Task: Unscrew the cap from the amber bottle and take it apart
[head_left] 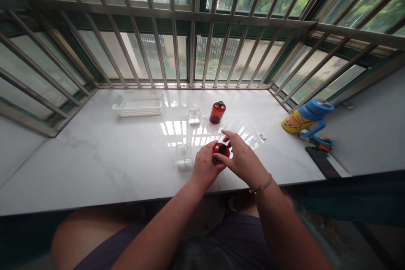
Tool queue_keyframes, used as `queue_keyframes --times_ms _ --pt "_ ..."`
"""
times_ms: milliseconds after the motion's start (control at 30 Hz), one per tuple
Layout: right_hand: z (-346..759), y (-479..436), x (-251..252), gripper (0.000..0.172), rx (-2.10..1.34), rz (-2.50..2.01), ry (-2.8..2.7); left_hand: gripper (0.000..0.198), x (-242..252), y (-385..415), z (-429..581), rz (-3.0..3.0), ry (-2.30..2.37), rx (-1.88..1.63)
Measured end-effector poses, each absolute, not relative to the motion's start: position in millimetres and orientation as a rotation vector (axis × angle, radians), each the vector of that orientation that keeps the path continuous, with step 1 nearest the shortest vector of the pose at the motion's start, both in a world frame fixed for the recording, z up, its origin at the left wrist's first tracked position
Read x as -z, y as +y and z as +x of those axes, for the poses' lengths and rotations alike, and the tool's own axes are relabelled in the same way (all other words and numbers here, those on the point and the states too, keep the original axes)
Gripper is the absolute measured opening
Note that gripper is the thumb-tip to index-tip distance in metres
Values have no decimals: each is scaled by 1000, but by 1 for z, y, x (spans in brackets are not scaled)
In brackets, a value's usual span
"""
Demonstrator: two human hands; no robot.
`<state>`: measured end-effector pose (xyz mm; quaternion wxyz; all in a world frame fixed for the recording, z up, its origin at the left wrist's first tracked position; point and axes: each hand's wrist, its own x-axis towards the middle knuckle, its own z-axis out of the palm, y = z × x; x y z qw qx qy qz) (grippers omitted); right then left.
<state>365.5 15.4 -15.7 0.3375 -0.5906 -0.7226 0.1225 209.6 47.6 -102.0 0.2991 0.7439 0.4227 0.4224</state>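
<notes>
A small red bottle (pixel 216 149) with a black cap stands near the counter's front edge, between my two hands. My left hand (pixel 205 163) is wrapped round its left side. My right hand (pixel 243 159) curves about the other side, thumb across the front below the cap and fingers behind; the index finger is raised off it. Farther back is a second red bottle (pixel 217 114), upright, its dark cap on. To the left of my hands sits a clear square glass piece (pixel 184 155), and a similar clear glass piece (pixel 195 115) is beside the second bottle.
A white perforated basket (pixel 138 112) lies at the back left of the white counter (pixel 95 160). On the right are a yellow and blue drinking bottle (pixel 305 116), a dark phone (pixel 322 163) and a small pale object (pixel 263 136). Metal window bars (pixel 190 59) bound the back.
</notes>
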Motion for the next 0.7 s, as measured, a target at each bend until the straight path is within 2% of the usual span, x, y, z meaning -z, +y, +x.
queue_keyframes --times_ms 167,700 --pt "357 18 14 50 -324 -1620 -1868 74 103 48 210 2008 1101 -1142" --pt "373 16 11 64 -473 -1477 -2015 75 102 48 209 1979 1084 -1120"
